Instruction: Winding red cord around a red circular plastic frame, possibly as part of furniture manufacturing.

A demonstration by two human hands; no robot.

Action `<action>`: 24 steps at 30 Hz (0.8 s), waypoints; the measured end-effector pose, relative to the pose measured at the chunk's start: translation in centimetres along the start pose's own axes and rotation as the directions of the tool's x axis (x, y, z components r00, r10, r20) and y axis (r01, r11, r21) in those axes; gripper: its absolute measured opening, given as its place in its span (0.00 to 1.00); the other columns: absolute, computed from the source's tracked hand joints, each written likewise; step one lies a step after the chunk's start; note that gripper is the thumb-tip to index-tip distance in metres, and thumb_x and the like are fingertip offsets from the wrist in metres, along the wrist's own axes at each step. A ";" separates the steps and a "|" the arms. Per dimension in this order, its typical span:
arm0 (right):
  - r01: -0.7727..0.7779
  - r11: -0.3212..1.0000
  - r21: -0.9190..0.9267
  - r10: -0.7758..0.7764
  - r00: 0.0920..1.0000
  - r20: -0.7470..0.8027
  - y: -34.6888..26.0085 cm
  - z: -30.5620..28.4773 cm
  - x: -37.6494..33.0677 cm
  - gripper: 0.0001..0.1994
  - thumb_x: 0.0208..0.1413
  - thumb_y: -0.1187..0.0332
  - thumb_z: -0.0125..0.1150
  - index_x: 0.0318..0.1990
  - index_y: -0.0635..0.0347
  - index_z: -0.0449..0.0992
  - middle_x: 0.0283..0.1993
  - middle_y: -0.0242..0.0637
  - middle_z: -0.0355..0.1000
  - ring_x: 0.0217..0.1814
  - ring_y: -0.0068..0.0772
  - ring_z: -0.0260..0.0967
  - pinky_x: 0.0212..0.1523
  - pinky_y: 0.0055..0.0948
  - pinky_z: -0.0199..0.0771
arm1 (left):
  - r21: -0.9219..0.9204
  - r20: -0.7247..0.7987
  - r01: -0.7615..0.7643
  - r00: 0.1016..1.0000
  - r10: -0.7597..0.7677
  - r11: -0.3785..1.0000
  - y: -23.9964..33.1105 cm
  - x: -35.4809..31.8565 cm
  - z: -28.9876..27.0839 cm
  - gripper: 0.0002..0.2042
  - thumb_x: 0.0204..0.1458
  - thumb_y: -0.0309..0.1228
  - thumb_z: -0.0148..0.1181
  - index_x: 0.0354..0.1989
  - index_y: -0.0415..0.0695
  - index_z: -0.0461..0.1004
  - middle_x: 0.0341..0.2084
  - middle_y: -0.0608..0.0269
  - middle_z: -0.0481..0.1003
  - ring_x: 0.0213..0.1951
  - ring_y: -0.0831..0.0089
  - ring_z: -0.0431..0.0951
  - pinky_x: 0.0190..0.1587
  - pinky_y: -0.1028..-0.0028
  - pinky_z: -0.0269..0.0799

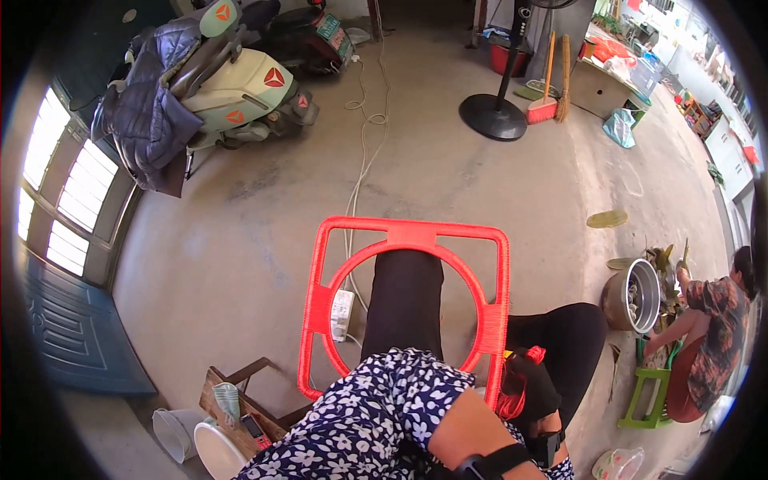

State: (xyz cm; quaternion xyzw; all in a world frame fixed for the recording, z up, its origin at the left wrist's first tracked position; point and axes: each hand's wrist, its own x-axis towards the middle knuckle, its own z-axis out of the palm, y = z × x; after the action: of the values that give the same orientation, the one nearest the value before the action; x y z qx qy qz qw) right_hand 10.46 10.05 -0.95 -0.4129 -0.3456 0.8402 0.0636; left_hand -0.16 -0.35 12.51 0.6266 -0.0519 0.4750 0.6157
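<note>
A red rectangular frame point(412, 232) with a ring inside it, wrapped in red thread, stands over my black-trousered legs. My left arm in its dark floral sleeve bends across the lower middle; the hand itself lies outside the picture, past a black wrist strap. At the frame's lower right side is my right hand point(534, 388), in what looks like a dark glove. It appears closed around a bundle of red thread point(512, 400), though its fingers are hard to make out. Bits of red and yellow show at its far end.
A white power strip point(342, 314) and cables lie ahead. Lower left stands a wooden stool point(232, 420) with a phone, beside white buckets. Scooters point(248, 92) and a fan base point(493, 117) stand farther off. At right, another person point(720, 320) sits near a metal pot point(632, 296) and leaves.
</note>
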 end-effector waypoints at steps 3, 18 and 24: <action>0.027 1.000 -0.011 -0.027 1.000 -0.003 0.2 -0.2 0.0 0.06 0.55 0.69 0.57 0.29 0.55 0.68 0.20 0.27 0.61 0.18 0.21 0.57 0.20 0.23 0.60 | -0.006 0.010 -0.005 1.000 0.005 1.000 0.0 0.0 0.0 0.09 0.57 0.29 0.56 0.37 0.32 0.73 0.33 0.46 0.76 0.38 0.56 0.77 0.42 0.66 0.70; 0.025 0.999 0.025 -0.025 1.000 -0.014 -0.1 0.2 -0.2 0.06 0.54 0.67 0.59 0.30 0.56 0.69 0.21 0.28 0.61 0.19 0.23 0.60 0.21 0.24 0.63 | -0.033 0.059 -0.021 0.998 0.023 0.999 -0.1 0.1 0.4 0.09 0.57 0.28 0.56 0.37 0.33 0.73 0.33 0.48 0.77 0.38 0.56 0.77 0.43 0.66 0.71; 0.031 0.999 -0.020 -0.033 0.993 -0.113 0.0 0.5 -0.4 0.06 0.54 0.67 0.60 0.31 0.56 0.69 0.22 0.29 0.62 0.20 0.23 0.61 0.21 0.24 0.64 | -0.042 0.065 -0.040 0.997 0.042 0.998 0.0 0.1 0.5 0.08 0.57 0.28 0.56 0.37 0.33 0.74 0.33 0.49 0.77 0.39 0.57 0.77 0.43 0.67 0.71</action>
State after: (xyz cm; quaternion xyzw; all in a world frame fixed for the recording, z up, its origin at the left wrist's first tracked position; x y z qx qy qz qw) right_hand 10.33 9.61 -0.51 -0.4550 -0.3557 0.8110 0.0930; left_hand 0.24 -0.70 12.68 0.6278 -0.0946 0.4655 0.6166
